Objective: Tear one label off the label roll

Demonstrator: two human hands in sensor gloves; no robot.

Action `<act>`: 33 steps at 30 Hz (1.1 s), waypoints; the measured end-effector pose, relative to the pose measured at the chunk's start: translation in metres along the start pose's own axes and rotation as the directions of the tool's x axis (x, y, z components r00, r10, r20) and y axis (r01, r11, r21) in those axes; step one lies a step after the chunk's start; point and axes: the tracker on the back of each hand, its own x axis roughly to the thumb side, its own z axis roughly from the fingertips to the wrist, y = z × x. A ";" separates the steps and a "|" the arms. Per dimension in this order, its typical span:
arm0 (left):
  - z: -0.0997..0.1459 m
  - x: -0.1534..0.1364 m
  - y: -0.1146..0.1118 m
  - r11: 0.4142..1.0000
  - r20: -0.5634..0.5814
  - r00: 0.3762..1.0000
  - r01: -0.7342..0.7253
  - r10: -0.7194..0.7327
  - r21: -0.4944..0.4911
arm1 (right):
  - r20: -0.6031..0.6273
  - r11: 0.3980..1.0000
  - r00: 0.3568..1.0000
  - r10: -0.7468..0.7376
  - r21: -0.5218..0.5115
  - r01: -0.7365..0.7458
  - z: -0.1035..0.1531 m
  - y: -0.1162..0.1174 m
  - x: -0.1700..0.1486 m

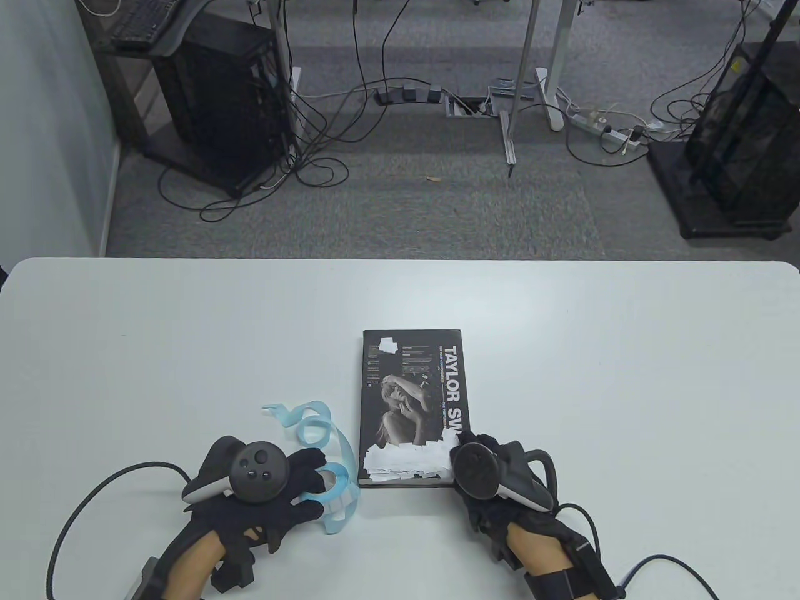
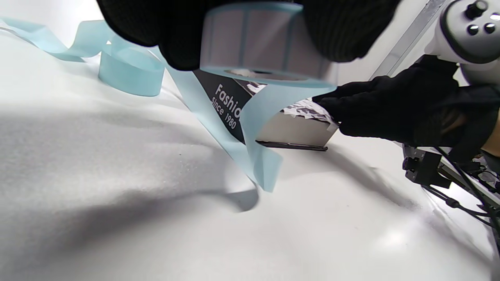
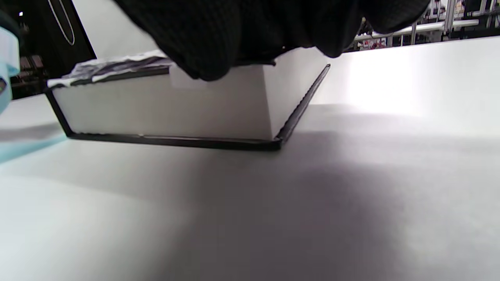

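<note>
My left hand (image 1: 309,484) grips the label roll (image 1: 337,486) just above the table, left of the book's near end. In the left wrist view the roll (image 2: 261,43) of white labels on blue backing sits between my gloved fingers (image 2: 175,43). A long blue backing strip (image 1: 312,425) curls away from it across the table, and its loose end (image 2: 259,160) hangs down to the tabletop. My right hand (image 1: 455,445) rests with fingers stretched flat on the near right corner of the black book (image 1: 412,387), on a patch of stuck white labels (image 1: 406,464). Whether a label lies under the fingers is hidden.
The book (image 3: 175,105) lies flat in the middle of the white table (image 1: 625,375), its near edge close to both hands. Glove cables (image 1: 94,500) trail off the table's near edge. Beyond the far edge are the floor, desk legs and computer towers.
</note>
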 end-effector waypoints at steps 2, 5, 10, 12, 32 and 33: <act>0.001 0.000 0.000 1.000 -0.003 1.000 -0.001 0.001 -0.001 | -0.001 1.000 1.000 0.008 -0.003 -0.008 0.000 0.000 0.002; 0.003 -0.003 0.001 1.000 -0.015 1.000 0.004 -0.004 0.007 | -0.001 0.999 1.000 -0.023 -0.033 0.023 0.000 -0.001 -0.002; 0.007 -0.013 0.007 0.999 -0.065 0.998 0.029 -0.026 0.033 | -0.007 0.958 0.963 -0.269 -0.100 0.267 -0.001 -0.009 -0.028; 0.007 -0.018 0.012 0.997 -0.098 0.994 0.056 -0.050 0.052 | -0.013 0.913 0.924 -0.383 -0.154 0.377 -0.001 -0.015 -0.042; 0.029 -0.090 0.020 0.981 -0.479 0.861 0.194 -0.170 0.002 | -0.058 0.750 0.871 -0.488 -0.539 0.384 0.022 -0.048 -0.076; 0.029 -0.094 0.020 0.981 -0.492 0.854 0.192 -0.170 -0.007 | -0.056 0.748 0.870 -0.490 -0.539 0.387 0.022 -0.048 -0.076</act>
